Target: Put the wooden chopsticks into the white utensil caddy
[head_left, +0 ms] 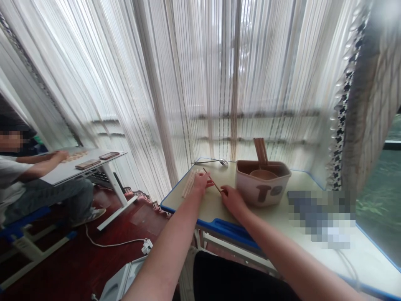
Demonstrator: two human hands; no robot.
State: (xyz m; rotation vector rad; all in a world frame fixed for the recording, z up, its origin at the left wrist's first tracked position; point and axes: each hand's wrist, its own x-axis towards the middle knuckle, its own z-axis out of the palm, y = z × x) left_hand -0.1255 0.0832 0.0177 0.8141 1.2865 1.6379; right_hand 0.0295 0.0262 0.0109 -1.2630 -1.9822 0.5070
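A thin brown chopstick (216,186) slants between my two hands above the desk. My right hand (233,200) pinches its near end, close to the front of the bin. Around the chopstick's far part are the fingers of my left hand (202,182), closed on it. Several pale chopsticks (189,185) lie side by side on the desktop just left of my left hand, which partly covers them. To the right stands a beige bin (252,188) with a brown bowl (264,174) inside and a bundle of brown chopsticks (260,151) upright in it.
A metal ladle (223,162) lies at the desk's back edge. Blurred items (319,215) sit on the right side. Sheer curtains (203,83) hang behind. At left, another person (34,171) works at a white table (70,169) with small round pieces and trays. A cable (115,245) crosses the floor.
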